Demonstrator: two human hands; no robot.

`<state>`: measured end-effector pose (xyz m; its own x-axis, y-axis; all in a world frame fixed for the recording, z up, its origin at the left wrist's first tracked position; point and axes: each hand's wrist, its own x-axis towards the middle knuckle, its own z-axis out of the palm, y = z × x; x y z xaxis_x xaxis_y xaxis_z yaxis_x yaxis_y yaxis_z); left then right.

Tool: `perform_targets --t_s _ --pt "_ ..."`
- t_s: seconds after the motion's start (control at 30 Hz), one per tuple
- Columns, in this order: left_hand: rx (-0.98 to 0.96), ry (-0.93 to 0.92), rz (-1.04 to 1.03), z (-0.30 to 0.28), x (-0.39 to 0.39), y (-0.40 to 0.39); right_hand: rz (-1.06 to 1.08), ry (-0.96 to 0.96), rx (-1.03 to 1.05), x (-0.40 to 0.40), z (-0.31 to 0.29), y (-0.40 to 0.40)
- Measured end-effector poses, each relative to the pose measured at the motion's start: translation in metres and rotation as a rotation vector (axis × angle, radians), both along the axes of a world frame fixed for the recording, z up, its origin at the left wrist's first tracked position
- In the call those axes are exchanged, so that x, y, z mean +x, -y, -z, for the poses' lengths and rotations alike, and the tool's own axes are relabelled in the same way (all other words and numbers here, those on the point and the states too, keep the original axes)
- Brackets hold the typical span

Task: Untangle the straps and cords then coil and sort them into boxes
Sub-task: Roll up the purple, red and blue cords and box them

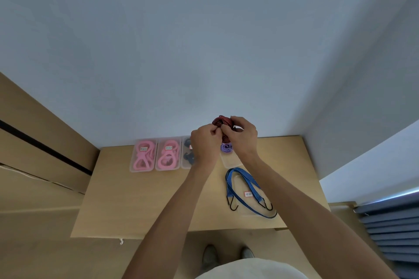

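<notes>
Pinching one red-black cord coil (223, 122) with both hands, left hand (205, 142), right hand (242, 135), above table (140, 199); two pink-strap boxes (143, 155) sitting far left.

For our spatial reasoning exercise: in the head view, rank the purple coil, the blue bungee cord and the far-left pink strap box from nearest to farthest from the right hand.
From the right hand:
1. purple coil, just below it.
2. blue bungee cord, nearer the person, on the right.
3. far-left pink strap box, far left.

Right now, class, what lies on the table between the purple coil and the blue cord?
In the head view, the near part of a clear box, bare inside, then a strip of table; the purple coil sits at its far end, the blue cord nearer.
</notes>
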<state>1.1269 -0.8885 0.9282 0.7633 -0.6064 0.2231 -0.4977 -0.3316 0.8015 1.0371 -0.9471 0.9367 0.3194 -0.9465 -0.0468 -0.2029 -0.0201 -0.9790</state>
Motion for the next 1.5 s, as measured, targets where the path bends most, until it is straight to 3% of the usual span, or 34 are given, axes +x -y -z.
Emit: perform_targets --t_s 0.17,0.37,0.5,0.63,0.73,0.8,1.0,1.13,1.5 --pt "-0.014 0.082 -0.026 -0.003 -0.004 -0.004 0.02 0.005 0.034 -0.004 -0.001 0.005" --pt "-0.169 0.111 0.195 0.012 0.003 -0.013 0.097 -0.025 0.137 -0.006 -0.002 0.005" --pt "-0.118 0.05 0.333 0.016 0.005 -0.018 0.072 -0.068 0.184 -0.003 -0.001 0.004" --pt "-0.067 0.045 0.292 0.018 0.009 -0.019 0.103 -0.056 0.23 0.0 0.001 0.001" --pt "-0.059 -0.253 0.146 0.017 0.016 -0.022 0.133 -0.042 0.218 0.005 -0.001 -0.002" --pt "-0.121 -0.466 0.164 0.016 0.02 -0.024 0.137 -0.049 0.187 0.01 -0.005 -0.005" --pt "-0.24 -0.554 0.168 0.014 0.038 -0.03 0.17 0.023 0.201 0.017 -0.005 -0.015" --pt "-0.266 -0.561 0.162 0.017 0.04 -0.031 0.168 0.045 0.167 0.029 -0.014 -0.029" --pt "-0.092 -0.355 0.331 0.017 0.037 -0.034 0.262 -0.121 0.146 0.019 -0.001 -0.033"
